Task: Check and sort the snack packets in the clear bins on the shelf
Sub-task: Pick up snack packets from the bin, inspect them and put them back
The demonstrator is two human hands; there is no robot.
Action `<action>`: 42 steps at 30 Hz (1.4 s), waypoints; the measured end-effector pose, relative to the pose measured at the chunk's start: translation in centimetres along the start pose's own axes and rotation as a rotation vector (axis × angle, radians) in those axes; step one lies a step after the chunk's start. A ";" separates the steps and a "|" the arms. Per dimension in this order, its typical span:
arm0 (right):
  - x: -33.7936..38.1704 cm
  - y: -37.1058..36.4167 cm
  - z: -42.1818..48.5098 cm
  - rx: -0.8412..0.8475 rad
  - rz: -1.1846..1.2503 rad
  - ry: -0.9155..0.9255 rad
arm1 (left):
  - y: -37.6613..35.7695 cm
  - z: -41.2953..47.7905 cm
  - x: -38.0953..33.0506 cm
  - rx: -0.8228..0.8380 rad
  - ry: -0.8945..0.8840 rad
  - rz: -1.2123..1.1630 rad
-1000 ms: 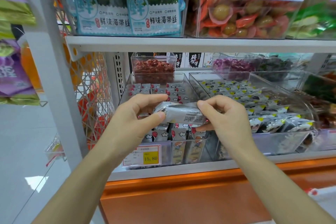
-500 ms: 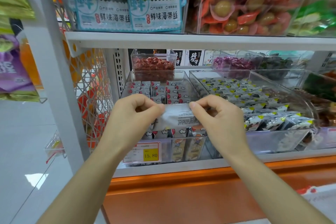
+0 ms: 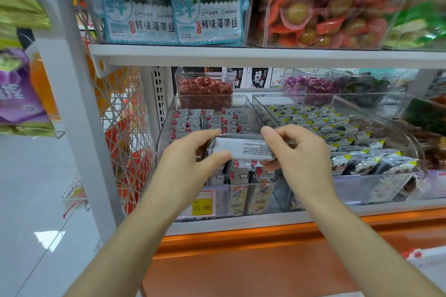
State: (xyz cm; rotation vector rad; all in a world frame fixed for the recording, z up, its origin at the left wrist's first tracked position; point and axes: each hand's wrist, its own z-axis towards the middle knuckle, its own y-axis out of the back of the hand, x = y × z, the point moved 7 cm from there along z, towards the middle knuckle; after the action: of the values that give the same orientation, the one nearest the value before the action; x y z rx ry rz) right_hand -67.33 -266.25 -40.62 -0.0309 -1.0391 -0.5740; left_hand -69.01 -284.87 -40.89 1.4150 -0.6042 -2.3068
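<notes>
Silver-grey packet [image 3: 242, 148], black print; yellow price tag [image 3: 201, 207]; orange shelf base [image 3: 265, 260]; red snacks [image 3: 205, 89]

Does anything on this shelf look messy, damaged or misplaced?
Nothing looks spilled or torn. Only one silver packet is out of its bin, pinched between the left hand and right hand over the left bin. The right bin holds loosely heaped packets.

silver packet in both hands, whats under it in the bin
Below the silver packet, pinched by the left hand and right hand, the clear bin holds rows of grey packets with red and cloud prints. The middle rows are hidden by the packet and hands.
</notes>
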 end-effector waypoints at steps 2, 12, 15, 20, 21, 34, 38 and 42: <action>0.3 -0.7 0.0 0.096 0.105 -0.006 | 0.3 0.2 0.2 -0.039 0.003 -0.051; 0.0 -0.4 4.8 0.044 0.139 -0.082 | 0.2 5.8 1.3 -0.061 0.019 0.142; -0.3 -0.7 8.3 0.003 0.064 -0.079 | -1.4 10.0 2.8 0.076 0.055 0.363; -1.6 -3.0 13.1 0.035 -0.088 -0.101 | -5.0 15.2 5.1 0.331 0.028 0.725; -1.6 -3.5 13.8 0.042 -0.122 -0.072 | -5.5 15.8 5.6 0.367 0.047 0.772; -2.5 -10.7 18.6 0.203 -0.317 0.128 | -5.4 17.3 8.0 0.418 0.182 0.749; -2.3 -13.5 18.8 0.309 -0.515 0.258 | -4.9 16.9 8.2 0.424 0.180 0.744; -2.1 -16.3 18.8 0.414 -0.678 0.340 | -4.9 16.8 8.1 0.409 0.173 0.701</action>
State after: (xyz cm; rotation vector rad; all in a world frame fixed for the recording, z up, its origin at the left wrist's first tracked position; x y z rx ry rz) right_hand -90.74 -273.83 -36.52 0.7843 -0.8030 -0.9230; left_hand -88.03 -282.13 -42.76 1.2639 -1.3224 -1.5461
